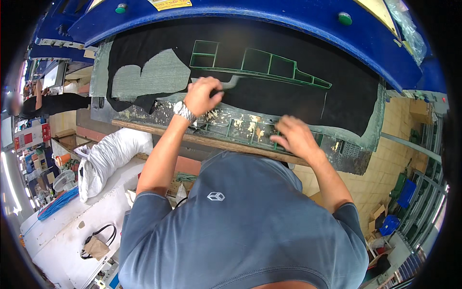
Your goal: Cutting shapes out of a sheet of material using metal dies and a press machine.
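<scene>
I am looking down over my grey shirt at the worktop (144, 126), whose near wooden edge is running across the view under both arms. My left hand (203, 95), a metal watch (184, 111) sitting on its wrist, is reaching out over the black fabric (298, 98) and its fingers are clenching the dark handle of a grey scraper-like tool (232, 83), the tool's pale end pointing right and lying on the cloth just below the green printed frame pattern (262, 65). My right hand (294, 137) is resting nearer to me, palm down with fingers spread and released, pressing on the green metal frame (245, 129) that is lying along the front of the worktop, its surface flecked with worn, pale paint; it is grasping nothing. The black fabric is covering most of the worktop, with a pale grey patch (159, 74) showing through at its left. A blue curved machine arm (269, 17) is arching over the far side. To my lower left, well apart from the hands, a white sack (113, 154) is lying beside a white table (62, 231) carrying a small tan bag (96, 246).
</scene>
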Tool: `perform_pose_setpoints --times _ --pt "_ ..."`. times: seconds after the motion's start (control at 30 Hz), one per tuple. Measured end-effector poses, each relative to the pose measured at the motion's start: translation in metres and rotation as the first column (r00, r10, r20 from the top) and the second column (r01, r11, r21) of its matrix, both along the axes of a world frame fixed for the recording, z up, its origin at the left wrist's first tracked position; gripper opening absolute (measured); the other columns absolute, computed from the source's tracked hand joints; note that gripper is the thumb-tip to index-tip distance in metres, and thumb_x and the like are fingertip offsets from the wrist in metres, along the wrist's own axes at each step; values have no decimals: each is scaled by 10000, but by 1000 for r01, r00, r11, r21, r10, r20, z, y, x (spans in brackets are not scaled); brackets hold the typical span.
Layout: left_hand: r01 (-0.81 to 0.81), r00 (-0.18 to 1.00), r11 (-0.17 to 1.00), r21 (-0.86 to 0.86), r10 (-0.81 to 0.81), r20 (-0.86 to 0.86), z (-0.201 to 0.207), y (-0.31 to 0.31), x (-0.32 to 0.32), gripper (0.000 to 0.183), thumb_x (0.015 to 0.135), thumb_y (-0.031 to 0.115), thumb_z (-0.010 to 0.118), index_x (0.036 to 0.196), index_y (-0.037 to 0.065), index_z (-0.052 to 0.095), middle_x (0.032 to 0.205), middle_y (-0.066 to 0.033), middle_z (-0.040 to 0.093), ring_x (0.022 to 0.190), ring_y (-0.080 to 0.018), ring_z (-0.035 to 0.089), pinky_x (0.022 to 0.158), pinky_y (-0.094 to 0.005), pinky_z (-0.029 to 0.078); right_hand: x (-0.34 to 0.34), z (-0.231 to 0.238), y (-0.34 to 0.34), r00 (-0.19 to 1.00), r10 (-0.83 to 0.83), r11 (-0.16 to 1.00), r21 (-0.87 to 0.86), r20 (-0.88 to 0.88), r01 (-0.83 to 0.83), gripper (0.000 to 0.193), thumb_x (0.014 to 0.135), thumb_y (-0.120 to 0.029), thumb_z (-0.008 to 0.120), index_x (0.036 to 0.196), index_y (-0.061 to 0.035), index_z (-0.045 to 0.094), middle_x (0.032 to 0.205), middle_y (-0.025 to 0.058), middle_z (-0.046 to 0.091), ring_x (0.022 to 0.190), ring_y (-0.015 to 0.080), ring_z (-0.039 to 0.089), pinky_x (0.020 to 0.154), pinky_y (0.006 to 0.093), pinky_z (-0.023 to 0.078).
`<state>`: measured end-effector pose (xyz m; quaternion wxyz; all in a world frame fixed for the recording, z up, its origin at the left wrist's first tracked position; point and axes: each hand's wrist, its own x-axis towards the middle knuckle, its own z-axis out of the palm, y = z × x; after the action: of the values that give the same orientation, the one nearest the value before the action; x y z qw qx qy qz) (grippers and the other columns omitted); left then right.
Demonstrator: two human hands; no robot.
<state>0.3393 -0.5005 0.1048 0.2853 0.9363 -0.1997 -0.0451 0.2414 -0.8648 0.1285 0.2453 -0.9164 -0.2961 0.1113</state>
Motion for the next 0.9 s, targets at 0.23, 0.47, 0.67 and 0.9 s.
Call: perform_pose_setpoints --times 0.23,0.47,0.67,0.9 --pt "358 927 850 -386 -373 37 123 -49 -25 245 832 76 800 1042 56 675 1041 -81 680 1046 -289 646 957 -399 495 87 95 54 972 148 975 140 181 -174 484 799 -184 864 1245 -86 702 1213 113 681 1160 316 643 958 446 516" --pt "-51 926 571 -819 -279 -252 61 -38 -71 1071 628 402 1045 1463 -27 529 1430 -144 604 1366 -266 556 1169 -419 442 108 171 111 969 202 805 540 140 -246 380 869 -228 847 695 17 615 632 157 559 575 366 574 530 441 445" --pt "-252 951 490 -834 -35 -308 75 -29 -99 550 907 223 874 1339 -23 637 1175 -65 721 1078 -131 627 935 -323 543 128 173 223 969 138 740 630 203 -237 497 927 -289 812 661 52 568 644 194 529 602 381 555 561 449 440" --pt "-405 769 619 -672 -167 -617 20 153 -127 261 1023 194 752 1159 -28 738 975 9 774 896 -52 634 839 -282 548 158 179 289 890 212 797 598 -404 81 167 950 -156 806 940 11 800 750 -18 686 696 43 616 629 245 495"
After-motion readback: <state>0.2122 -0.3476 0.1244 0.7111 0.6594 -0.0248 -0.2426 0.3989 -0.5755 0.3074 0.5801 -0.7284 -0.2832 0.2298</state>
